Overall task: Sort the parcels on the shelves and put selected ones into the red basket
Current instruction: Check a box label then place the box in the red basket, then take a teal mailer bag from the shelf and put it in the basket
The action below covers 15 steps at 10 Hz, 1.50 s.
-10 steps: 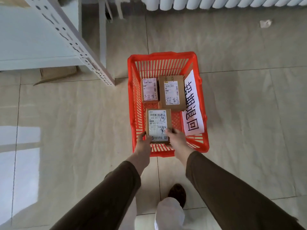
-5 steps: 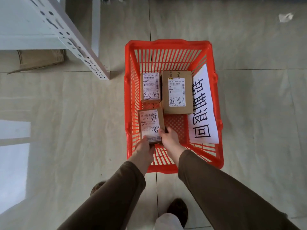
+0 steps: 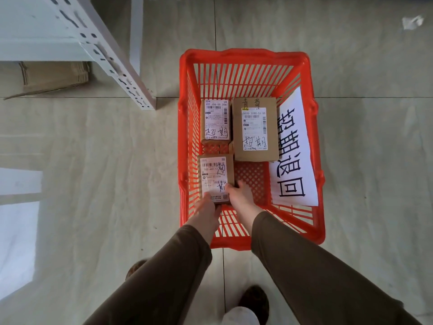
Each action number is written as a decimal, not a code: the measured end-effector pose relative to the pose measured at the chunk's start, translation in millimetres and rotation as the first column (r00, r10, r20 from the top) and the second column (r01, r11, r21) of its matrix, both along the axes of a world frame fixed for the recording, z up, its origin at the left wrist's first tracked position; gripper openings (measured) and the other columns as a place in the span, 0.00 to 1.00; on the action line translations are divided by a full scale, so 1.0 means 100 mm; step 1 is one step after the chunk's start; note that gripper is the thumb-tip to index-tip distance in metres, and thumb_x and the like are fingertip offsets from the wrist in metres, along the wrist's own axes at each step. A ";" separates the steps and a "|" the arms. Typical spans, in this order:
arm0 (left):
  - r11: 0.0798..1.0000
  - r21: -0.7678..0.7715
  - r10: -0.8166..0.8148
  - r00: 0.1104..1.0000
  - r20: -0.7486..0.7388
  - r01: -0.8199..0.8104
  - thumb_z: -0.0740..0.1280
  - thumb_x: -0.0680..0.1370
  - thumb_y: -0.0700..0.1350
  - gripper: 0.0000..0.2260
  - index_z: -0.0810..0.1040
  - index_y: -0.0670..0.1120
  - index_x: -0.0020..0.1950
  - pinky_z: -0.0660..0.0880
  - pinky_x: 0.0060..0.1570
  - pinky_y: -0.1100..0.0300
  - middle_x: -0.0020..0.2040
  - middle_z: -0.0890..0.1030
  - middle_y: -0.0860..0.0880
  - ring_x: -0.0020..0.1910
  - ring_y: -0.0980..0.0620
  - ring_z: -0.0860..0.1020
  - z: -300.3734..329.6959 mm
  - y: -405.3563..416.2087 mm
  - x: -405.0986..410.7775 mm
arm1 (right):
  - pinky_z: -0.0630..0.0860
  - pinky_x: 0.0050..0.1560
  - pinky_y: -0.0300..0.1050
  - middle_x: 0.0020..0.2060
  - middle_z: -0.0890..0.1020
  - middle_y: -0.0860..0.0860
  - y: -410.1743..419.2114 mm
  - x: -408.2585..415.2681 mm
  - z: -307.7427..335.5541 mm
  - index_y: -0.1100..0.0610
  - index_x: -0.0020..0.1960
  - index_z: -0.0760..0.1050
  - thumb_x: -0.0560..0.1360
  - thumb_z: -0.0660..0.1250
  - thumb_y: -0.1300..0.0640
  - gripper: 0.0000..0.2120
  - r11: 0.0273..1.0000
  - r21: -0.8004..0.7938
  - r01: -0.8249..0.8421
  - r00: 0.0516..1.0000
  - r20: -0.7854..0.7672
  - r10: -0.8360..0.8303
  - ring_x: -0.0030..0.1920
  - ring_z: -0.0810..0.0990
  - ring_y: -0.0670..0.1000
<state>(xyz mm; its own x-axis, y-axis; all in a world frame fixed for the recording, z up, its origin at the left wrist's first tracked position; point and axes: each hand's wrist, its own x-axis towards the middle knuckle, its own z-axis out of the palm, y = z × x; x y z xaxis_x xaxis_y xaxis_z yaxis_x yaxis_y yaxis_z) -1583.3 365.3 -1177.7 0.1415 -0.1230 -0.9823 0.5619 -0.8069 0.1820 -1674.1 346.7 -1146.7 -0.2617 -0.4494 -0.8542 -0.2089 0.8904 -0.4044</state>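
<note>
Parcel [image 3: 216, 178] now lower than a second ago, apparently seated on the floor of the red basket [image 3: 236, 53], near-left corner. Left hand [image 3: 206, 207] and right hand [image 3: 239, 193] still grip its near end, fingers closed. Judged: placement nearly done, release next. Two more parcels beyond it. Pale tiled floor [image 3: 117, 160]; white shelf post [image 3: 112, 59] left of the basket.

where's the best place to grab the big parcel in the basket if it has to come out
Pinch the big parcel across its two long sides, coming straight down from above. It lies flat, label up, near the paper sign and the small parcel, so its near short edge has the freest access.
</note>
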 end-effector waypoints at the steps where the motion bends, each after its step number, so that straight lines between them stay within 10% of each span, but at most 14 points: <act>1: 0.998 0.037 0.047 0.998 -0.033 -0.046 0.57 0.87 0.46 0.21 0.67 0.38 0.78 0.78 0.57 0.54 0.76 0.73 0.38 0.63 0.44 0.78 0.33 -0.02 0.00 | 0.81 0.62 0.57 0.61 0.84 0.54 0.02 -0.01 0.06 0.55 0.69 0.76 0.82 0.65 0.56 0.16 0.999 0.036 0.017 0.998 0.064 -0.020 0.58 0.84 0.56; 2: 0.998 -0.003 -0.061 0.997 -0.055 0.060 0.57 0.87 0.47 0.21 0.67 0.40 0.78 0.75 0.64 0.54 0.76 0.73 0.39 0.73 0.42 0.75 0.72 0.00 0.02 | 0.80 0.64 0.58 0.59 0.85 0.54 0.07 -0.03 0.19 0.55 0.67 0.77 0.82 0.64 0.54 0.15 0.997 0.071 0.006 0.994 0.106 -0.014 0.58 0.83 0.55; 4: 0.999 -0.039 -0.025 0.994 -0.104 0.021 0.62 0.86 0.45 0.13 0.77 0.43 0.70 0.83 0.42 0.58 0.60 0.84 0.42 0.53 0.46 0.84 1.52 0.09 0.09 | 0.70 0.74 0.55 0.60 0.78 0.45 0.19 -0.03 1.14 0.54 0.67 0.75 0.83 0.63 0.52 0.14 0.998 0.046 0.031 0.986 0.161 -0.038 0.64 0.74 0.50; 7: 0.961 -0.258 -0.131 0.985 -0.111 0.098 0.63 0.86 0.43 0.08 0.76 0.40 0.52 0.77 0.45 0.59 0.46 0.80 0.45 0.43 0.50 0.79 3.82 0.02 0.70 | 0.80 0.59 0.52 0.58 0.85 0.54 0.05 0.31 3.41 0.52 0.63 0.80 0.83 0.64 0.55 0.11 0.995 -0.102 0.017 0.972 0.235 0.007 0.59 0.83 0.55; 9: 0.878 -0.474 -0.069 0.997 0.026 0.073 0.65 0.85 0.44 0.18 0.74 0.41 0.74 0.74 0.62 0.54 0.65 0.78 0.45 0.61 0.48 0.77 5.62 -0.04 1.65 | 0.79 0.48 0.46 0.58 0.85 0.55 -0.16 0.99 5.45 0.54 0.63 0.81 0.82 0.67 0.56 0.11 0.935 -0.349 -0.054 0.943 0.289 0.163 0.52 0.85 0.53; 15: 0.570 -0.814 0.155 0.957 0.245 0.116 0.68 0.84 0.46 0.12 0.80 0.45 0.67 0.81 0.59 0.54 0.59 0.84 0.46 0.59 0.48 0.82 8.77 0.50 5.80 | 0.80 0.55 0.48 0.57 0.83 0.52 -0.20 4.98 8.47 0.54 0.62 0.79 0.83 0.64 0.57 0.09 0.590 -0.759 -0.274 0.785 0.178 0.593 0.56 0.82 0.50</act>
